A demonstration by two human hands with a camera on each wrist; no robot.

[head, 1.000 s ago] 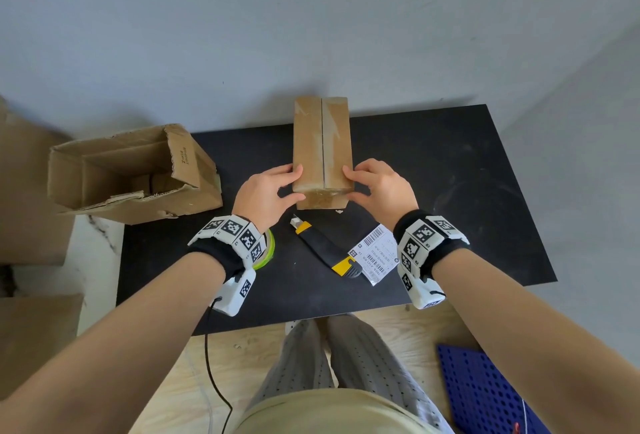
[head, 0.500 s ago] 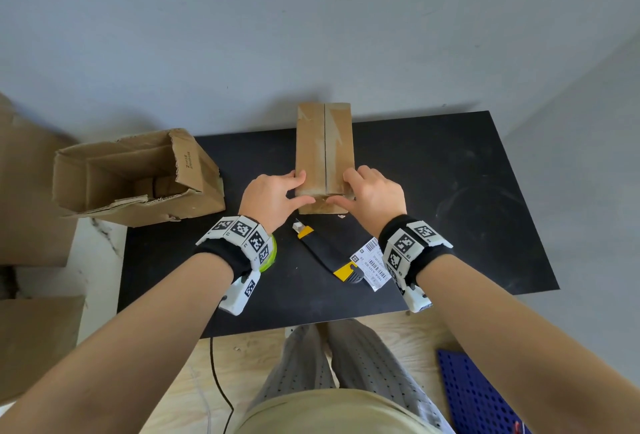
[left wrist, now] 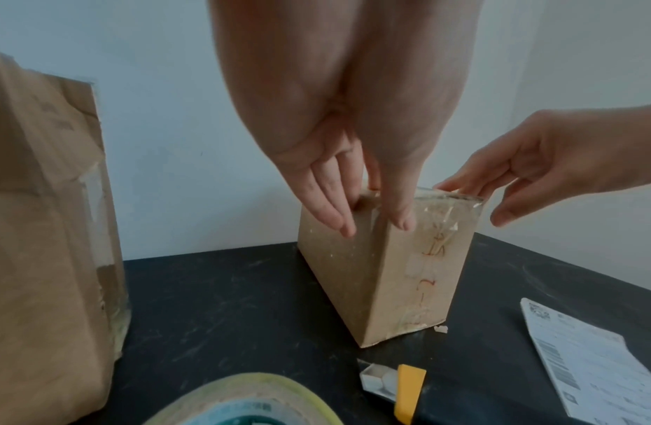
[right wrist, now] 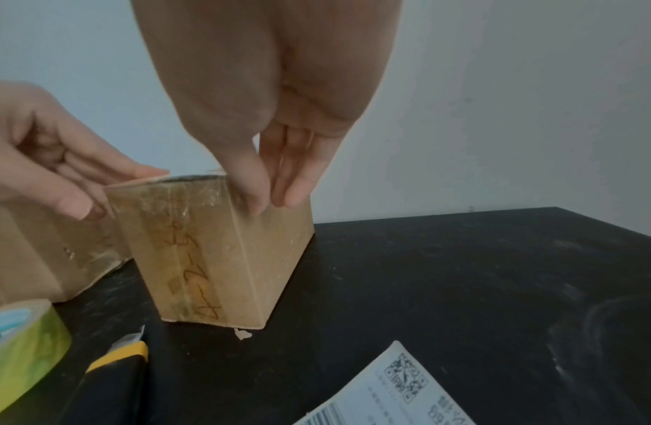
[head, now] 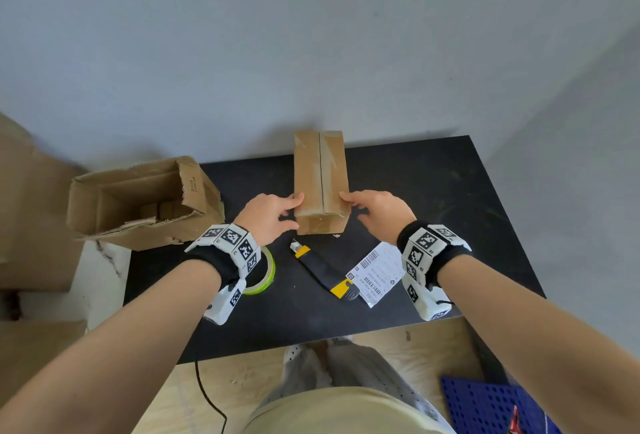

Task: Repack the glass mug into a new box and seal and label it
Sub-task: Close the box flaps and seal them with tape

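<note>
— So, where is the box sitting?

— A narrow closed cardboard box is standing on the black table, near the far edge, with its top flaps meeting along a centre seam. Clear tape is showing over the near top edge, and handwriting is running down its near face.

— What are the hands doing?

— The left hand is resting straight fingers against the box's left side, the thumb touching the near corner. The right hand is laying its fingertips on the right top edge, fingers close together and nearly straight. Neither is curling round it.

— And the mug?

— Cannot tell; it is not showing anywhere.

— Anything else lying around?

— An open empty carton is lying on its side at the left. Nearer the person, a green tape roll, a yellow-and-black utility knife and a shipping label are lying side by side.
</note>
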